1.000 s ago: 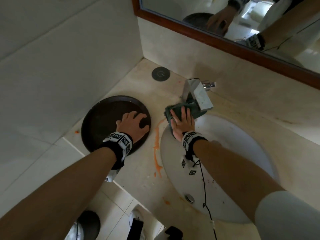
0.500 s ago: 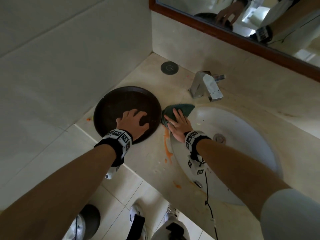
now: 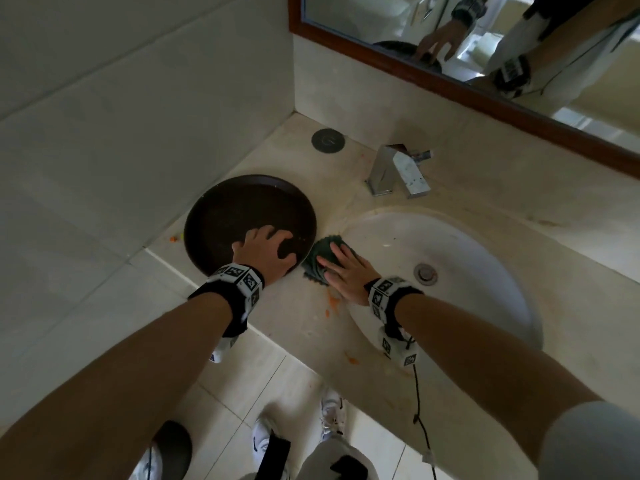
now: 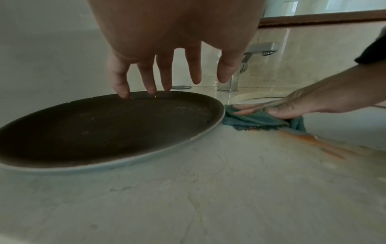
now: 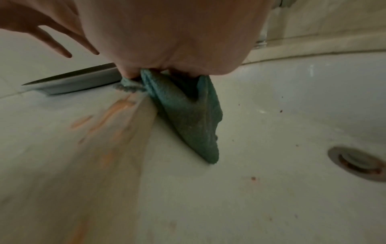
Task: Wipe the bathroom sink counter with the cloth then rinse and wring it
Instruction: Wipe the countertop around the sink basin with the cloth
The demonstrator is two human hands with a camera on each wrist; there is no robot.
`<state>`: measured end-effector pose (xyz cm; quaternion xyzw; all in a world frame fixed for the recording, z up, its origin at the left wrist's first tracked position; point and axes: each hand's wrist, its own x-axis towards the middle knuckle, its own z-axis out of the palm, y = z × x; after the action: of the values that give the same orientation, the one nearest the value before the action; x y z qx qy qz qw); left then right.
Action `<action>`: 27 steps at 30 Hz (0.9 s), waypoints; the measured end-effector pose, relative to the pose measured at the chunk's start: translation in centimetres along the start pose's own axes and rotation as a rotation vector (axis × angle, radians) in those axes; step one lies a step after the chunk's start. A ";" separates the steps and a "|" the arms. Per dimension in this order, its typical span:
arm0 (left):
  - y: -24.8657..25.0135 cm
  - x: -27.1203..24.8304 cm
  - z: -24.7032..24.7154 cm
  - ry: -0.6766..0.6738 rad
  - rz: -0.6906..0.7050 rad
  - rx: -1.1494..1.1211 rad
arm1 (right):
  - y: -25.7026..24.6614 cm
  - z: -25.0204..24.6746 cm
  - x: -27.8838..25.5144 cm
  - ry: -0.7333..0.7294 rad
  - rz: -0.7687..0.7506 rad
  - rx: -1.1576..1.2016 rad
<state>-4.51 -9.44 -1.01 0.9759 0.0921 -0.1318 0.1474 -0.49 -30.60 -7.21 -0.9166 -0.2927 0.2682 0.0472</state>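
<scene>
A green cloth lies bunched on the beige counter, on the strip between the dark round tray and the white sink basin. My right hand presses flat on it with straight fingers. In the right wrist view the cloth hangs partly over the basin's rim. An orange smear runs along the counter just nearer me than the cloth. My left hand rests on the tray with fingers spread; its fingertips touch the tray.
A chrome faucet stands behind the basin, under a wood-framed mirror. The drain sits in the basin's middle. A grey round cap lies in the counter's back corner. A tiled wall borders the left side.
My right hand has slid the cloth from beside the faucet towards me along the basin's left rim, over part of the orange smear. The left hand has stayed on the tray.
</scene>
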 end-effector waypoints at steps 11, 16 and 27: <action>1.6 3.9 0.3 0.004 -0.086 -0.020 | 5.2 -6.0 7.4 0.028 0.052 0.159; 2.5 5.8 0.2 -0.011 -0.101 -0.039 | 5.8 -6.8 10.2 0.037 0.109 0.021; 1.3 6.5 -0.5 -0.009 -0.090 -0.058 | 4.2 -5.7 9.7 0.006 0.083 -0.100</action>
<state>2.04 -9.57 -2.04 0.9655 0.1390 -0.1400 0.1698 11.27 -28.17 -7.91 -0.9300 -0.2671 0.2524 -0.0090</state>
